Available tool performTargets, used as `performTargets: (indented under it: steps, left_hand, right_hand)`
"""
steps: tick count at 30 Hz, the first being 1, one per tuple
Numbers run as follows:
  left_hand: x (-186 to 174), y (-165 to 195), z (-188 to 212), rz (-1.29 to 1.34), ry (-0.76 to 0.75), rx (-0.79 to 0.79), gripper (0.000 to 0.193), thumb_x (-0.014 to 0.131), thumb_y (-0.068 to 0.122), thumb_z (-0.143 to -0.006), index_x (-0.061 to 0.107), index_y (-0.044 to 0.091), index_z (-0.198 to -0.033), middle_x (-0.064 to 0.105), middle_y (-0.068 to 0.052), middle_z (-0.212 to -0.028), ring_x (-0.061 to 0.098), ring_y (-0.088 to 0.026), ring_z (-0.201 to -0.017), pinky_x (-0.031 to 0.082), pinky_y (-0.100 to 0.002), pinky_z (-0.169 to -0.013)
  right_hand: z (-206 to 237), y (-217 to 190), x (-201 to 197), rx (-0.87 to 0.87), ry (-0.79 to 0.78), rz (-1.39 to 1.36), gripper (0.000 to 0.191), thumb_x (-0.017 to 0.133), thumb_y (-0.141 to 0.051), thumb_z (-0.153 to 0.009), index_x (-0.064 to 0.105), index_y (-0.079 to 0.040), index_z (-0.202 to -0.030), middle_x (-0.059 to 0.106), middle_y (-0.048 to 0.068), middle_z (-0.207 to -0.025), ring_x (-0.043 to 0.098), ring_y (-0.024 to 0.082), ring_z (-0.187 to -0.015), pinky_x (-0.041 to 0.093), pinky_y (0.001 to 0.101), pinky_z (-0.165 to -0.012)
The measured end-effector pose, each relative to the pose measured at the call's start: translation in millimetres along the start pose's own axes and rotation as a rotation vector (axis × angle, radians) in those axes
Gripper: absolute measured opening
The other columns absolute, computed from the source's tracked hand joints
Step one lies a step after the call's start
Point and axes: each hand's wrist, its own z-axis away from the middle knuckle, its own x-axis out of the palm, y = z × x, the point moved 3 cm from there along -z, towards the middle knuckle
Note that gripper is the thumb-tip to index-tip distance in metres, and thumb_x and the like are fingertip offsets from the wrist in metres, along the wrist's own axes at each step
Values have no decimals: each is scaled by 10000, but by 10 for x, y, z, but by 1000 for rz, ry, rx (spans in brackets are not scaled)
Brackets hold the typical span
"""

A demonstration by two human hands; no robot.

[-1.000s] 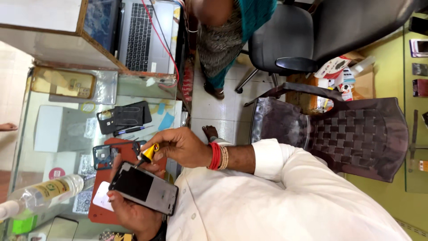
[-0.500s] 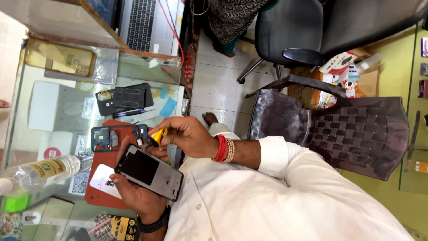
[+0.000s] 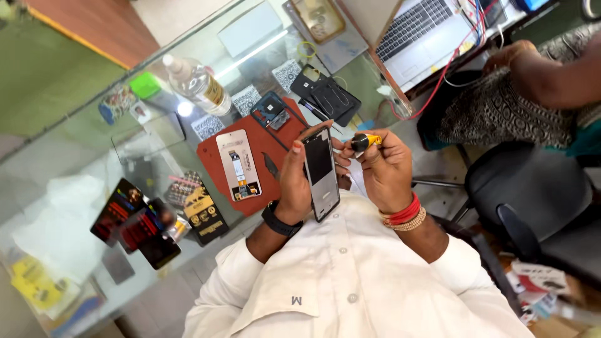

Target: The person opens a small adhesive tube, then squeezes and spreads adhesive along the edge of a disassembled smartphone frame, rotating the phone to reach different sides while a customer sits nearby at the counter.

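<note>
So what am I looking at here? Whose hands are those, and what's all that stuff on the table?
The camera sits on a person's head and looks down, so these are their own hands. The left hand holds a phone on its edge. The right hand pinches a small tool with a yellow and black handle beside it. In front is a glass table. On it lie a red mat with a phone part, a plastic bottle and dark cases. A laptop sits further off, and another person's arm shows at the right.

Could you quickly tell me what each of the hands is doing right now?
Left hand: closed around a dark phone, held upright.
Right hand: closed on a yellow-and-black screwdriver.
</note>
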Motion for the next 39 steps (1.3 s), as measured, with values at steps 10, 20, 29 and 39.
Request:
performTargets:
  steps: [10, 20, 29, 39]
  left_hand:
    - [102, -126, -135, -92, 140, 125, 724, 408, 561, -1111, 423, 1, -1570, 629, -147, -1165, 658, -218, -976, 587, -371, -839]
    - [98, -342, -231, -104, 223, 154, 732, 366, 570, -1088, 432, 0, -1543, 642, -163, -1121, 696, -247, -918, 610, -385, -795]
    - [88, -447, -259, -84, 245, 98, 715, 338, 553, -1099, 442, 0, -1539, 655, -170, -1081, 692, -240, -918, 624, -402, -783]
    - [-386, -251, -367, 74, 410, 61, 610, 394, 512, -1074, 445, 72, -1492, 667, -203, -1133, 712, -307, -917, 630, -487, -792]
  right_hand:
    - [-326, -6, -193, 232, -102, -234, 261, 666, -223, -1056, 615, 7, -1167, 718, 149, -1067, 726, 213, -940, 584, 397, -794]
    - [-415, 82, -525, 281, -56, -258, 244, 643, -182, -1063, 610, 32, -1173, 717, 177, -1096, 735, 236, -957, 602, 410, -943]
    - [-401, 139, -609, 275, 17, -185, 232, 617, -156, -1068, 604, 41, -1189, 723, 186, -1085, 732, 224, -910, 607, 395, -892]
    - [-396, 132, -653, 251, 73, -185, 193, 631, -158, -1062, 620, 19, -1139, 733, 172, -1071, 738, 226, -922, 614, 431, -918]
